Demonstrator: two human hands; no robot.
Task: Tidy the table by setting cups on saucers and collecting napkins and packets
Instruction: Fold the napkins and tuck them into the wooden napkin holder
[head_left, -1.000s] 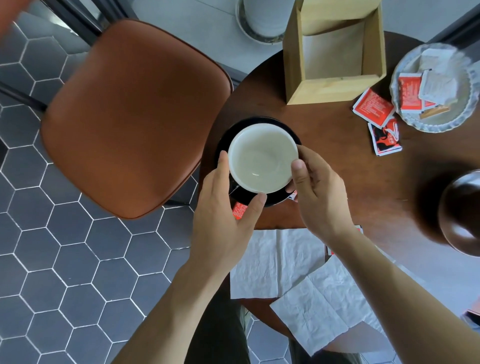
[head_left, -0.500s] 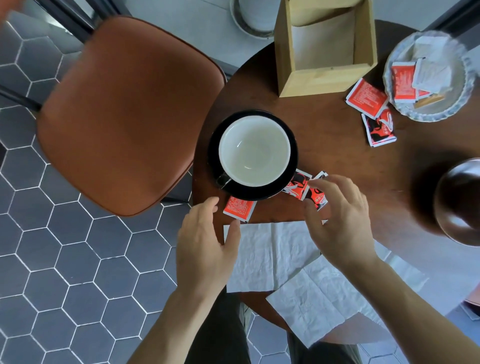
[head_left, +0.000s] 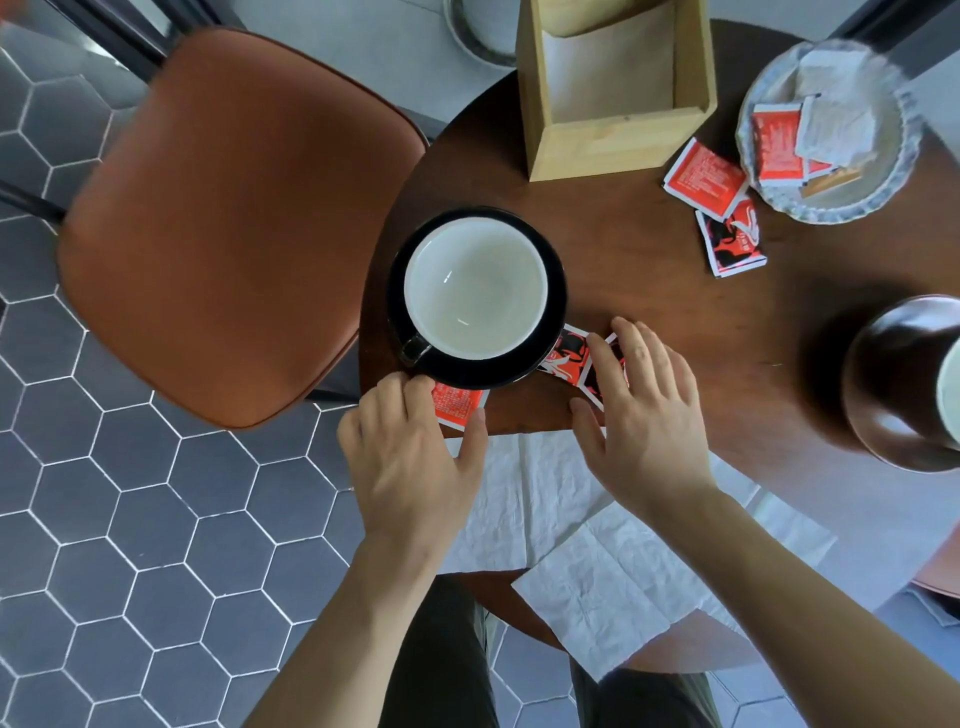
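An empty white-lined cup (head_left: 475, 288) stands on a black saucer (head_left: 555, 312) at the left side of the round dark wooden table (head_left: 649, 291). My left hand (head_left: 415, 457) lies with its fingers on a red packet (head_left: 457, 408) just below the saucer. My right hand (head_left: 639, 415) rests with spread fingers over red-and-black packets (head_left: 569, 356) beside the saucer's right edge. Neither hand has lifted a packet. White napkins (head_left: 597, 577) lie under and below both hands. Two more packets (head_left: 711, 182) lie at the back right.
A wooden napkin box (head_left: 618, 140) stands at the back. A patterned dish (head_left: 883, 171) holds several packets at the far right. A dark brown cup (head_left: 904, 384) sits at the right edge. A brown leather chair (head_left: 223, 223) stands left of the table.
Both hands let go of the cup, which now sits on the saucer, drew back, then reached down onto the packets beside the saucer.
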